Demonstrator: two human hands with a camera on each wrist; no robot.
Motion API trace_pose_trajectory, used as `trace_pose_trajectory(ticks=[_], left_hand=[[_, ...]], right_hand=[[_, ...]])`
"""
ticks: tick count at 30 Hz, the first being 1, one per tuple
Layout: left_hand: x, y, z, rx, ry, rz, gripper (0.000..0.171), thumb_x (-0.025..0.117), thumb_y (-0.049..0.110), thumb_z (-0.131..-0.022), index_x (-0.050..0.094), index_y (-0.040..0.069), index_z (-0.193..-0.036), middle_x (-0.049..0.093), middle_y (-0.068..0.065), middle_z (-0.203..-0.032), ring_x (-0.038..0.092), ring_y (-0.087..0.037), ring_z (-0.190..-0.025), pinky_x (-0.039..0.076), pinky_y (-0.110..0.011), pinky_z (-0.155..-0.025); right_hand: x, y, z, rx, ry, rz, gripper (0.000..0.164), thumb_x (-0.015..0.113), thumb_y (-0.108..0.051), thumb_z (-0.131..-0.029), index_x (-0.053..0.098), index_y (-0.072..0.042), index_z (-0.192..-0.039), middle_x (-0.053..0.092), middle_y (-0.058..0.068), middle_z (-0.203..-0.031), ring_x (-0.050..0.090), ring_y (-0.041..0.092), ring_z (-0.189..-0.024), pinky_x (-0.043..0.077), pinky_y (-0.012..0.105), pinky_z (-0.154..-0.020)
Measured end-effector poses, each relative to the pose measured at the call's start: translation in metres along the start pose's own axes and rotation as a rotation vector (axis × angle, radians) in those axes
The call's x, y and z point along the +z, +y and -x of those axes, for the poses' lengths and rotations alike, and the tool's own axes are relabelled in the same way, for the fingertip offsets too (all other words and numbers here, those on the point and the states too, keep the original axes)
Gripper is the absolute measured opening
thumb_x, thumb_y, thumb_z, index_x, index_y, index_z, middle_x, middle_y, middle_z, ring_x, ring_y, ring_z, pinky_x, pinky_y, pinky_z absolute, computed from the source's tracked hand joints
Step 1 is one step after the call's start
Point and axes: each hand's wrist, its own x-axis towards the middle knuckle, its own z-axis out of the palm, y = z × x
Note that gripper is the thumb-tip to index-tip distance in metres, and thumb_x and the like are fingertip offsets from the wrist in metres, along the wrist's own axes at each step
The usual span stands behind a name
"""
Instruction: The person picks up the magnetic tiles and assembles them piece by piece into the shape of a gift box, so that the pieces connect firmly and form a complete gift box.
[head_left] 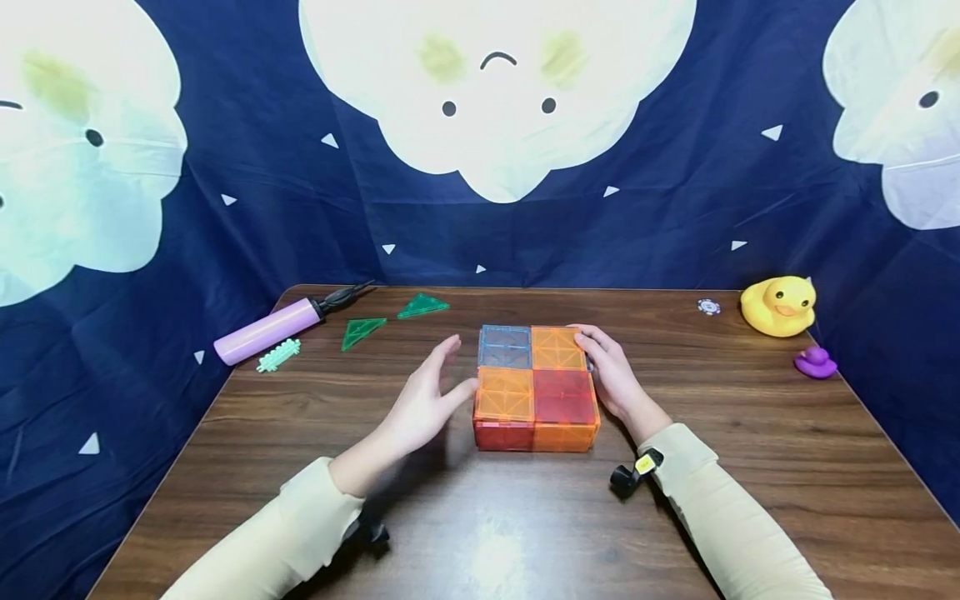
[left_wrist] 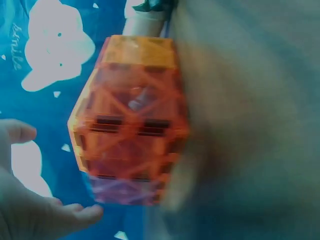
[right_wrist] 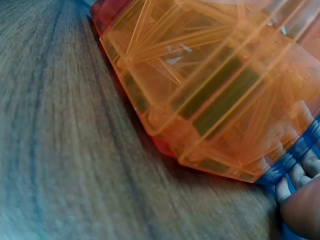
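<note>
A low box of see-through magnetic tiles sits on the table. Its top shows a blue, a red and two orange squares, and its front is red and orange. My right hand holds the far right corner, with fingertips on the orange top tile and at the back. In the right wrist view those fingers bend round the corner by a blue tile. To the left of the box my left hand is spread, its thumb close to the side. The left wrist view shows a gap between that hand and the tile box.
Two green triangular tiles lie at the back left. Near them are a purple hand pump and a mint-green knobbly piece. A poker chip, a yellow duck and a small purple duck are at the right.
</note>
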Motion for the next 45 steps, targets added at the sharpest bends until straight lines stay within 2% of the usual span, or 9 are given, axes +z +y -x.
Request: trace_pose_trajectory(ticks=[3, 6, 11, 16, 22, 27, 37, 41, 45], left_hand=[[0.003, -0.012, 0.010, -0.103, -0.088, 0.088, 0.077, 0.070, 0.019, -0.098, 0.026, -0.002, -0.158, 0.032, -0.024, -0.161, 0.036, -0.040, -0.145, 0.040, -0.051, -0.109], [0.012, -0.018, 0.019, -0.166, -0.142, 0.135, 0.083, 0.072, 0.022, -0.096, 0.024, -0.003, -0.159, 0.031, -0.026, -0.160, 0.037, -0.041, -0.144, 0.040, -0.050, -0.109], [0.030, -0.021, 0.029, -0.211, -0.208, 0.178, 0.092, 0.077, 0.023, -0.093, 0.020, -0.001, -0.160, 0.033, -0.024, -0.160, 0.037, -0.039, -0.144, 0.043, -0.046, -0.107], [0.035, -0.024, 0.032, -0.194, -0.215, 0.158, 0.093, 0.078, 0.022, -0.093, 0.018, 0.000, -0.161, 0.034, -0.022, -0.160, 0.037, -0.035, -0.145, 0.045, -0.042, -0.104], [0.035, -0.025, 0.033, -0.140, -0.178, 0.139, 0.079, 0.069, 0.015, -0.098, 0.022, -0.003, -0.159, 0.039, -0.027, -0.155, 0.041, -0.037, -0.142, 0.044, -0.045, -0.106], [0.036, -0.025, 0.033, -0.116, -0.163, 0.134, 0.076, 0.067, 0.012, -0.098, 0.024, -0.005, -0.158, 0.039, -0.029, -0.154, 0.043, -0.038, -0.140, 0.043, -0.048, -0.107], [0.036, -0.025, 0.032, -0.140, -0.154, 0.122, 0.074, 0.068, 0.012, -0.098, 0.026, -0.003, -0.157, 0.039, -0.027, -0.155, 0.045, -0.038, -0.139, 0.039, -0.049, -0.110], [0.033, -0.026, 0.030, -0.122, -0.170, 0.111, 0.075, 0.067, 0.013, -0.098, 0.025, -0.005, -0.157, 0.040, -0.027, -0.154, 0.044, -0.038, -0.140, 0.036, -0.050, -0.112], [0.026, -0.030, 0.025, -0.105, -0.218, 0.108, 0.074, 0.065, 0.014, -0.100, 0.024, -0.004, -0.158, 0.039, -0.025, -0.156, 0.040, -0.036, -0.143, 0.032, -0.049, -0.115]], right_hand=[[-0.001, -0.001, 0.001, 0.003, 0.001, 0.004, 0.022, 0.052, -0.024, -0.108, 0.060, -0.014, -0.126, 0.065, 0.000, -0.113, 0.063, 0.012, -0.098, 0.055, 0.028, -0.082], [-0.001, -0.001, 0.000, 0.004, 0.003, 0.005, 0.024, 0.052, -0.024, -0.108, 0.059, -0.012, -0.128, 0.065, 0.000, -0.113, 0.062, 0.013, -0.099, 0.055, 0.028, -0.082], [-0.002, 0.000, 0.000, 0.005, 0.007, 0.001, 0.029, 0.052, -0.025, -0.108, 0.058, -0.008, -0.131, 0.065, -0.001, -0.113, 0.062, 0.013, -0.100, 0.055, 0.028, -0.083], [-0.002, -0.001, 0.001, 0.012, 0.008, 0.005, 0.033, 0.053, -0.026, -0.108, 0.055, -0.005, -0.134, 0.065, -0.001, -0.113, 0.062, 0.013, -0.100, 0.055, 0.028, -0.082], [-0.001, -0.001, 0.001, 0.019, 0.006, 0.011, 0.029, 0.052, -0.026, -0.108, 0.058, -0.010, -0.131, 0.065, -0.001, -0.113, 0.062, 0.013, -0.100, 0.055, 0.028, -0.082], [0.000, -0.001, 0.002, 0.017, 0.004, 0.006, 0.025, 0.052, -0.026, -0.108, 0.060, -0.013, -0.128, 0.065, -0.001, -0.114, 0.062, 0.013, -0.100, 0.055, 0.029, -0.082], [0.001, -0.001, 0.000, 0.008, 0.003, 0.004, 0.023, 0.051, -0.025, -0.108, 0.060, -0.013, -0.127, 0.065, -0.001, -0.112, 0.063, 0.013, -0.098, 0.055, 0.029, -0.081], [0.001, -0.001, 0.001, 0.005, 0.001, 0.013, 0.025, 0.052, -0.025, -0.108, 0.060, -0.012, -0.128, 0.065, -0.001, -0.113, 0.062, 0.012, -0.099, 0.055, 0.028, -0.082], [0.000, -0.003, 0.003, -0.009, 0.010, 0.029, 0.023, 0.054, -0.024, -0.108, 0.060, -0.012, -0.126, 0.064, -0.001, -0.114, 0.062, 0.012, -0.098, 0.054, 0.026, -0.082]])
